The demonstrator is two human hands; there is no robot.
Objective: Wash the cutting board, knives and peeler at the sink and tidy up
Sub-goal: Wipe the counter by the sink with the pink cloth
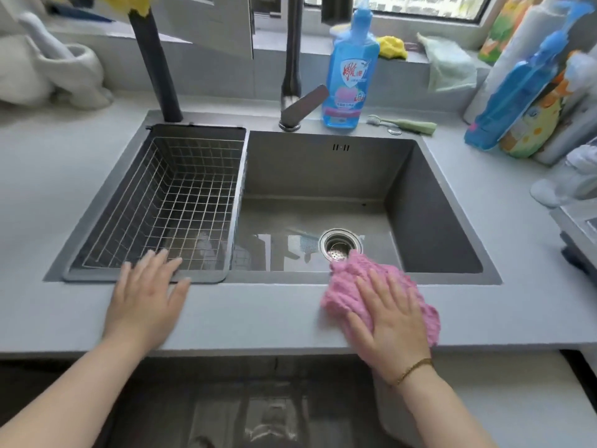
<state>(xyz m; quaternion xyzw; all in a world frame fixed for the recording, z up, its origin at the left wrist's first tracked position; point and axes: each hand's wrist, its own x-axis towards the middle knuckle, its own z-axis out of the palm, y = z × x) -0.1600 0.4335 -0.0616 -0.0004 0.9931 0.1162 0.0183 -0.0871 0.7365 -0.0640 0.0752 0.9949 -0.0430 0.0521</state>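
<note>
The right hand [389, 321] lies flat over the middle of a pink cloth [344, 286], whose far corner covers the near rim of the drain strainer [337, 244]. The tap [292, 56] runs out of the top edge, its spout unseen, and the print on the blue soap bottle [350, 79] is too blurred to read. Bright packages [523, 101] at the right edge are smeared and cut off.

Pale grey countertop [258, 315] runs the full width of the view, with a raised grey ledge [226, 76] behind it. Window [420, 4] above the ledge admits daylight; the space below the counter front lies in shadow.
</note>
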